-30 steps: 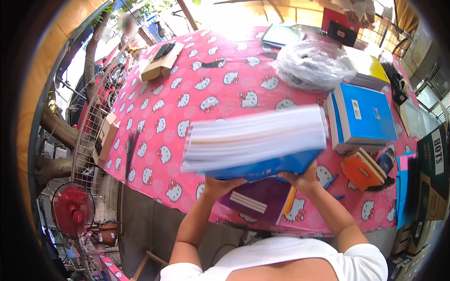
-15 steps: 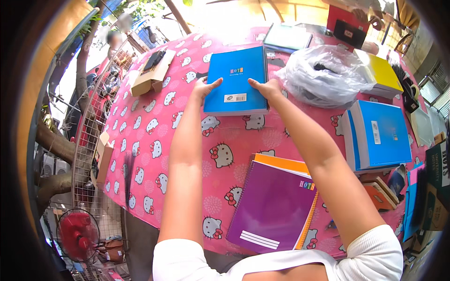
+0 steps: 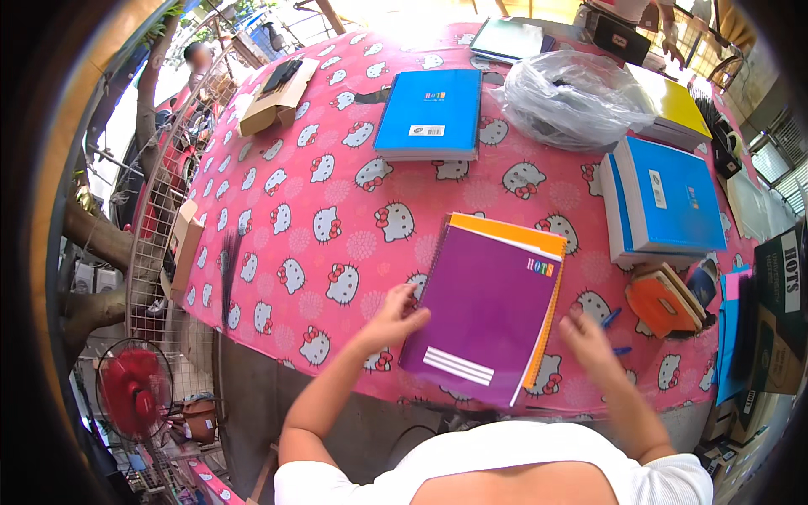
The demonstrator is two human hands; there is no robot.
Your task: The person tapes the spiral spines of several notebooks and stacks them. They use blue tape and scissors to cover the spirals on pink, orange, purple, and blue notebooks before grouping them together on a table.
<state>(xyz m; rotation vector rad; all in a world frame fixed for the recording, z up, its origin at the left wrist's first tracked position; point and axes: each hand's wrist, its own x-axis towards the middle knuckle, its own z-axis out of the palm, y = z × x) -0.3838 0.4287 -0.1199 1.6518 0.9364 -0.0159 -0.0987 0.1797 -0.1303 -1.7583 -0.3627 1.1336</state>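
Note:
A purple spiral notebook (image 3: 486, 303) lies on the table in front of me, on top of an orange notebook (image 3: 515, 230) that shows along its top and right edges. My left hand (image 3: 396, 318) is at the purple notebook's left edge, thumb and fingers apart, holding nothing. To the right of the pair, my right hand (image 3: 589, 338) hovers just off the orange notebook's coil, slightly blurred, its fingers parted and empty. Beside it, slim blue pieces (image 3: 613, 317) are partly covered by that hand. Farther off, a stack of blue notebooks (image 3: 429, 114) lies untouched.
Another blue notebook stack (image 3: 677, 198) stands at right, near small orange-covered books (image 3: 661, 303). Behind are a clear plastic bag (image 3: 572, 101), yellow notebooks (image 3: 669, 105) and an opened cardboard box (image 3: 273, 101). A red fan (image 3: 135, 391) stands at lower left. A person is at the far right.
Both hands have let go of the far blue notebook stack and drawn back toward me, to either side of the purple and orange notebooks. The view has shifted a little.

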